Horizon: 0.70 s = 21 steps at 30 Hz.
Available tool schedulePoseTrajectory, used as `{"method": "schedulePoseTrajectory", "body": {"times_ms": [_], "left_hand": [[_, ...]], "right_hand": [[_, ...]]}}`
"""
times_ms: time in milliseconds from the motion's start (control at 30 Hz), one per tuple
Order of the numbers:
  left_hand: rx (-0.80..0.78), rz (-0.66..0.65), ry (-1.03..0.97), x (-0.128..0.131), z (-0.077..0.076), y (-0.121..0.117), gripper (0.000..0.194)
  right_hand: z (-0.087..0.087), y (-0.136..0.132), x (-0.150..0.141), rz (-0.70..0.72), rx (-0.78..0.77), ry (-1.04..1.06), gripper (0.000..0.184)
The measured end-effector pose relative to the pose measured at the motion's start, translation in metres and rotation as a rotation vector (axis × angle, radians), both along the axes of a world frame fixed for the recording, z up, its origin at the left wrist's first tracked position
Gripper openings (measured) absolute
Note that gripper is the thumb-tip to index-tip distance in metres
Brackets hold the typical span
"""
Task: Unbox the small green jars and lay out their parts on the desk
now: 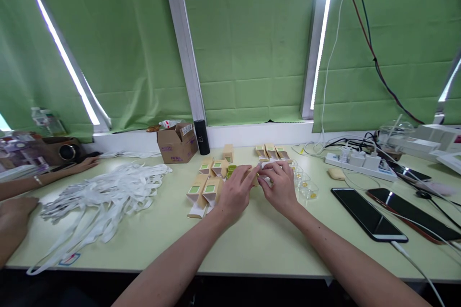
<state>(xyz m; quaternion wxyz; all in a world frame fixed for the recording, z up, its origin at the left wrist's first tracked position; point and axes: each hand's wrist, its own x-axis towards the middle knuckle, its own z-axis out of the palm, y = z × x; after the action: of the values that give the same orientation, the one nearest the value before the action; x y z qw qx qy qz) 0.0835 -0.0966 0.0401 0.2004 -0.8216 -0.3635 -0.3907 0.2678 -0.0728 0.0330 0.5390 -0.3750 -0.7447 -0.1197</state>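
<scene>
My left hand [236,187] and my right hand [281,183] meet over the middle of the table. Both have curled fingers, and a bit of a small cardboard box [256,181] shows between them. The left fingers close round it; the right fingertips are pinched at its upper edge, and what they hold is mostly hidden. Left of my hands stand several kraft boxes [196,189] with green windows and open flaps. Small green pieces [231,170] lie just behind my left hand. Beside my right hand are several clear plastic cups [309,190] with yellow centres.
More open kraft boxes [271,151] stand behind my hands. A pile of white straps [118,192] covers the left side, near another person's hand [86,165]. A carton [177,143] and black cylinder [201,137] stand at the back. Phones [368,213], cables and a power strip [360,165] lie right.
</scene>
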Motion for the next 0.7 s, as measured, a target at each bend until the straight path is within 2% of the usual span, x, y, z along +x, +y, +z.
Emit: {"method": "schedulePoseTrajectory", "body": {"times_ms": [167,367,600,700], "left_hand": [[0.027,0.005,0.066,0.0015,-0.0018,-0.0007,0.066],[0.025,0.052,0.035,-0.0003,0.0008,0.0002,0.065],[-0.002,0.093,-0.027,-0.0052,-0.0009,0.0057,0.065],[-0.003,0.091,-0.05,-0.0059,-0.0014,0.007,0.067]], "right_hand": [[-0.0043,0.003,-0.0043,0.012,-0.037,0.067,0.009],[-0.0021,0.0044,-0.0019,0.1,-0.104,0.186,0.013],[-0.0012,0.0012,-0.0025,0.225,-0.385,0.454,0.019],[-0.005,0.0069,-0.0022,0.3,-0.449,0.572,0.026]]}}
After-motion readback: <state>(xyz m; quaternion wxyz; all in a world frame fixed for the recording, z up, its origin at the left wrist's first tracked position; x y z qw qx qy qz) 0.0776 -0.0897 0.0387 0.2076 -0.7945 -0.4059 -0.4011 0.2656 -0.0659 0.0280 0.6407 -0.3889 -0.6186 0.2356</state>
